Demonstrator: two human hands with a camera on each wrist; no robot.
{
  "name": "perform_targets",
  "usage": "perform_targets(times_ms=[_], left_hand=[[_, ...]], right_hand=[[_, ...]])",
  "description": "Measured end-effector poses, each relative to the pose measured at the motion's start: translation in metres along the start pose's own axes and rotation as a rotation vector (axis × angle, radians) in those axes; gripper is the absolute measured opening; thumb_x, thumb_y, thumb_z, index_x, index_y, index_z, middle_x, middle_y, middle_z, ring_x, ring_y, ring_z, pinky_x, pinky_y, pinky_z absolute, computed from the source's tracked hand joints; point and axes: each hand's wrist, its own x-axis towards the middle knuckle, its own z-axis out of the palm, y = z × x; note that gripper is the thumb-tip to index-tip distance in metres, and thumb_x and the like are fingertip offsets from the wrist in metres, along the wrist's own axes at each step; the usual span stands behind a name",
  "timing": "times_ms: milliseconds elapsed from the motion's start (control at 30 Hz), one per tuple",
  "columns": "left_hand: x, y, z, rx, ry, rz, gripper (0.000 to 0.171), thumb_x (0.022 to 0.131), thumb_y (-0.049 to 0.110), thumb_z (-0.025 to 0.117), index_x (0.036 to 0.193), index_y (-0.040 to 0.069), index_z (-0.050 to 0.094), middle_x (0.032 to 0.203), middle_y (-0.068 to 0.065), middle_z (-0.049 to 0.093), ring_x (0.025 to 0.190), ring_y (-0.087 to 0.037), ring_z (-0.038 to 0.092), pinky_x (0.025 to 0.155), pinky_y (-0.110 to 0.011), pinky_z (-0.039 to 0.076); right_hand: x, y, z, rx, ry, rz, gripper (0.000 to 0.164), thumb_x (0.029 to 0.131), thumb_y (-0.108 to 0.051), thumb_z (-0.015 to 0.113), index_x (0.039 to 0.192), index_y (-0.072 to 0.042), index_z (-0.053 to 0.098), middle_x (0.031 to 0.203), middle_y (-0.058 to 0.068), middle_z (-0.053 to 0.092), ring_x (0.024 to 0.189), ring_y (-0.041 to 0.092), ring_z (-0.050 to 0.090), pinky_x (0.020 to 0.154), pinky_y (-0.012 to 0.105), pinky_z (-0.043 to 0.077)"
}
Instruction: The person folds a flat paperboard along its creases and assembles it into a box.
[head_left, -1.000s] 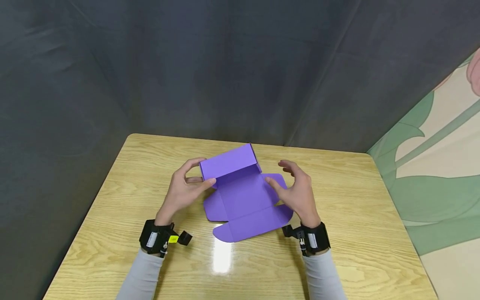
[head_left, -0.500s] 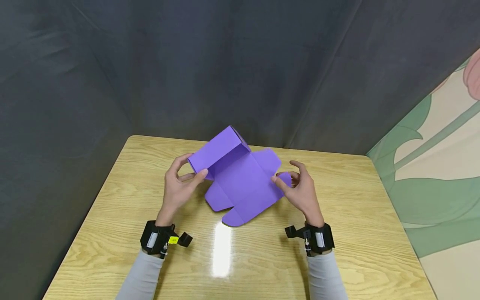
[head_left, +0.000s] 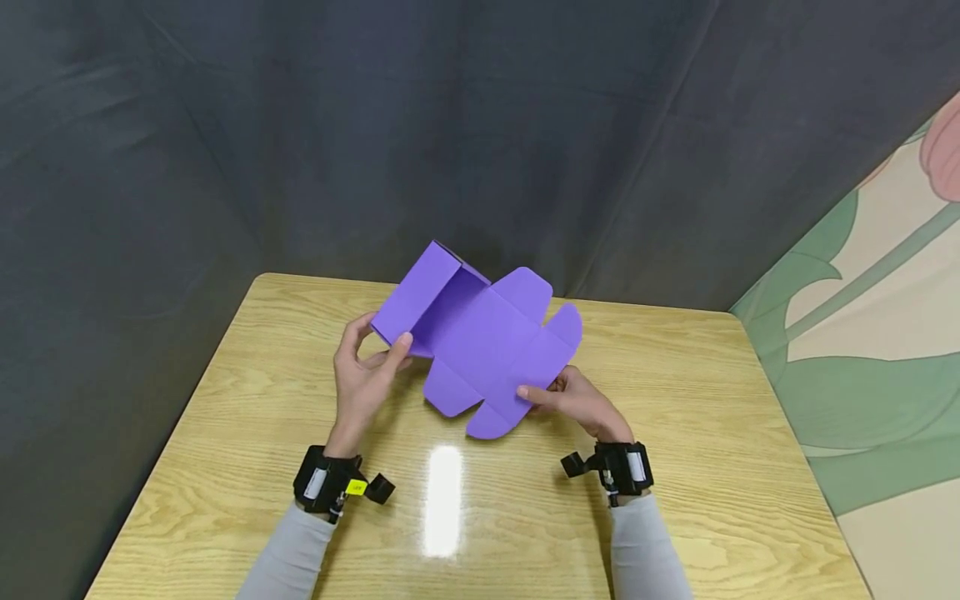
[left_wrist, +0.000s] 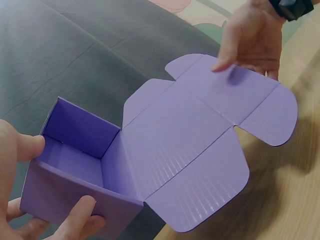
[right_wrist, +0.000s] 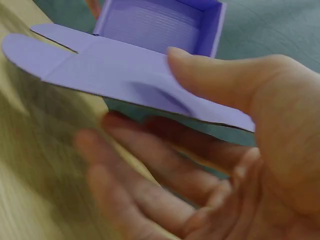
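A purple cardboard box (head_left: 480,342) is tilted up over the table, its lid unfolded and its side flaps spread. My left hand (head_left: 358,385) grips the box's folded tray end, thumb on the near corner. In the left wrist view, the hollow tray (left_wrist: 82,157) shows its inside, with fingers along its wall. At the lid's outer panel (head_left: 540,362), my right hand (head_left: 588,408) has the thumb on top and the fingers underneath. From the right wrist, the thumb (right_wrist: 215,75) lies over the panel, and the loosely curved fingers are below its edge.
The wood-grain table (head_left: 712,450) reaches back to a dark curtain (head_left: 450,142). A floral-patterned panel (head_left: 870,350) stands along the right side. Each wrist wears a black camera band, such as the left band (head_left: 321,479).
The box has turned counterclockwise and been raised, its lid swinging up to the right. My right hand has shifted from a side flap to the lid's edge; the left keeps its hold.
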Motion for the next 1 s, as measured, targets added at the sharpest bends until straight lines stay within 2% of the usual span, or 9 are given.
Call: perform_targets(times_ms=[67,167,267,333,467,633,767,900,1000], left_hand=[[-0.001,-0.002,0.002,0.002,0.004,-0.001,0.055,0.095,0.003,0.080,0.144,0.003,0.054,0.140,-0.014,0.052,0.088,-0.044,0.078,0.077,-0.038,0.066],[-0.001,-0.004,0.004,0.008,0.006,0.002,0.055,0.095,0.003,0.080,0.144,0.003,0.054,0.140,-0.014,0.051,0.087,-0.039,0.079,0.077,-0.036,0.066],[-0.002,-0.005,0.005,0.029,0.009,0.004,0.055,0.095,0.004,0.080,0.143,0.003,0.054,0.139,-0.013,0.052,0.086,-0.030,0.079,0.078,-0.034,0.066],[-0.002,-0.006,0.005,0.062,0.010,0.011,0.055,0.094,0.006,0.081,0.142,0.003,0.055,0.139,-0.012,0.053,0.096,-0.024,0.077,0.083,-0.029,0.065],[-0.002,-0.009,0.007,0.150,-0.005,0.018,0.056,0.093,0.009,0.083,0.142,0.002,0.055,0.139,-0.014,0.054,0.114,-0.028,0.067,0.090,-0.027,0.062],[-0.003,-0.016,0.008,0.281,-0.083,-0.021,0.065,0.094,0.009,0.081,0.150,0.002,0.048,0.145,-0.020,0.052,0.126,-0.039,0.062,0.101,-0.042,0.058],[-0.005,-0.020,0.010,0.367,-0.183,-0.093,0.075,0.095,0.011,0.080,0.157,0.005,0.039,0.148,-0.022,0.049,0.126,-0.043,0.062,0.105,-0.053,0.055],[-0.008,-0.021,0.013,0.439,-0.275,-0.157,0.083,0.094,0.014,0.079,0.161,0.006,0.031,0.149,-0.024,0.047,0.122,-0.044,0.064,0.105,-0.053,0.055],[-0.010,-0.021,0.014,0.472,-0.331,-0.196,0.086,0.094,0.015,0.080,0.162,0.006,0.027,0.150,-0.026,0.046,0.121,-0.043,0.065,0.106,-0.053,0.056]], right_hand=[[0.001,0.001,0.001,-0.026,-0.053,0.019,0.050,0.096,-0.017,0.082,0.136,0.004,0.061,0.116,0.013,0.079,0.098,0.022,0.078,0.090,0.047,0.064],[0.002,0.001,0.002,-0.037,-0.090,0.025,0.047,0.095,-0.014,0.082,0.134,0.004,0.061,0.114,0.014,0.079,0.095,0.024,0.079,0.088,0.050,0.065],[0.000,-0.002,0.001,-0.048,-0.073,0.005,0.036,0.097,-0.011,0.080,0.125,0.008,0.066,0.105,0.014,0.081,0.090,0.027,0.079,0.085,0.051,0.065],[-0.003,-0.006,0.000,-0.067,-0.037,-0.014,0.030,0.097,-0.010,0.079,0.117,0.010,0.070,0.099,0.014,0.081,0.087,0.027,0.080,0.084,0.050,0.066],[-0.008,-0.014,-0.005,-0.130,0.067,-0.065,0.024,0.099,-0.011,0.077,0.108,0.011,0.074,0.092,0.014,0.081,0.081,0.021,0.079,0.080,0.045,0.066],[-0.014,-0.023,-0.008,-0.249,0.245,-0.192,0.020,0.102,-0.011,0.072,0.109,0.007,0.076,0.092,0.018,0.080,0.074,0.011,0.073,0.070,0.031,0.061],[-0.019,-0.029,-0.006,-0.312,0.381,-0.297,0.022,0.105,-0.009,0.067,0.120,0.006,0.074,0.101,0.022,0.079,0.079,0.013,0.076,0.068,0.023,0.059],[-0.021,-0.034,-0.004,-0.371,0.488,-0.396,0.024,0.107,-0.008,0.064,0.125,0.006,0.070,0.107,0.024,0.077,0.084,0.023,0.077,0.068,0.024,0.062],[-0.021,-0.036,-0.002,-0.398,0.552,-0.459,0.020,0.107,-0.006,0.062,0.121,0.006,0.069,0.101,0.024,0.075,0.077,0.023,0.075,0.062,0.023,0.061]])
